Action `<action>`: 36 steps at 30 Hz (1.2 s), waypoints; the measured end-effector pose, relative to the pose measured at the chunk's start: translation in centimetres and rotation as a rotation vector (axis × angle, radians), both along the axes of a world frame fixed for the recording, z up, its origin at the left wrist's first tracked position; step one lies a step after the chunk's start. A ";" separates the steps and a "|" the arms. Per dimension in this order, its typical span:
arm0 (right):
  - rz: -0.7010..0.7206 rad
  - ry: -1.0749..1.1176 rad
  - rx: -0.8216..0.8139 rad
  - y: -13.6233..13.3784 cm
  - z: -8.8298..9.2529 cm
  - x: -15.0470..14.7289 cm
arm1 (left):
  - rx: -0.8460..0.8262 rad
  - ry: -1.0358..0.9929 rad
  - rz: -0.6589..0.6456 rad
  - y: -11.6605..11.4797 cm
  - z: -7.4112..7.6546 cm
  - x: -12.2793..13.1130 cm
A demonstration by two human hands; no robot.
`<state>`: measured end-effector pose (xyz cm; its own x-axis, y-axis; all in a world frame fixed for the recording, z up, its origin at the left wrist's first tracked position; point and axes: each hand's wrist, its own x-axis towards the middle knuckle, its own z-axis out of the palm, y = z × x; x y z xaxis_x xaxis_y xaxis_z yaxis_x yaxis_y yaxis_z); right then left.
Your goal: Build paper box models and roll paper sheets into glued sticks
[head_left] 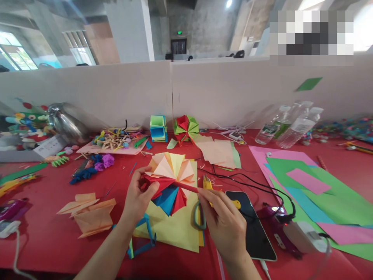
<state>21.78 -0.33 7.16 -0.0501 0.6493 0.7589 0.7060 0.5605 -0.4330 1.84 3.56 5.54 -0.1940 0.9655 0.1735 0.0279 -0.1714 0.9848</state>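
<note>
Over the middle of the red table, my left hand (142, 196) is closed on a folded paper fan craft (174, 169) with peach, yellow, red and blue pleats. The thumb presses on its red part. My right hand (225, 219) pinches the right end of a narrow red paper strip (186, 186) that runs across the craft's front; whether the strip is joined to it I cannot tell. Beneath lie yellow paper sheets (175, 229). Close to the right hand are a green scissors handle (196, 217) and a yellow tool (206, 182), partly covered by the hand.
A black-screened device (258, 229) and power bank (276, 229) with cables lie to the right, beside coloured paper sheets (346, 198). Folded peach paper (94, 216) lies left. Behind stand paper crafts (186, 128), bottles (300, 126) and a metal jug (67, 124) before a low partition (116, 97).
</note>
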 end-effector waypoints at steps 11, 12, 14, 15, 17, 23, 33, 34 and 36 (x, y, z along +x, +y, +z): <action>0.140 -0.092 0.000 2.1 1.4 0.7 | -0.032 0.096 0.004 1.5 1.2 -1.0; 0.150 -0.049 -0.066 2.1 1.5 0.8 | -0.030 0.106 0.007 1.5 1.3 -1.0; 0.166 0.042 -0.211 2.2 1.8 1.0 | -0.026 0.125 0.007 1.5 1.4 -0.9; 0.169 0.081 -0.272 2.2 1.9 1.1 | -0.025 0.129 0.002 1.4 1.5 -0.9; 0.157 0.133 -0.355 2.3 2.1 1.2 | -0.030 0.128 -0.011 1.2 1.6 -0.7; 0.142 0.179 -0.412 2.1 2.5 0.9 | -0.057 0.092 -0.012 1.1 1.4 -0.4; 0.103 0.668 -0.631 2.8 1.3 1.1 | -0.061 -0.006 -0.014 0.7 1.1 -0.3; 0.070 0.635 -0.603 2.6 1.3 0.9 | -0.062 0.000 -0.015 0.6 1.0 -0.2; 0.001 0.518 -0.522 2.0 1.4 0.6 | -0.065 0.004 -0.010 0.6 0.8 0.0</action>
<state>22.38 1.71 8.55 0.2305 0.9326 0.2776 0.3376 0.1909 -0.9217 1.86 4.14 6.39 -0.1842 0.9766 0.1113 0.0304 -0.1075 0.9937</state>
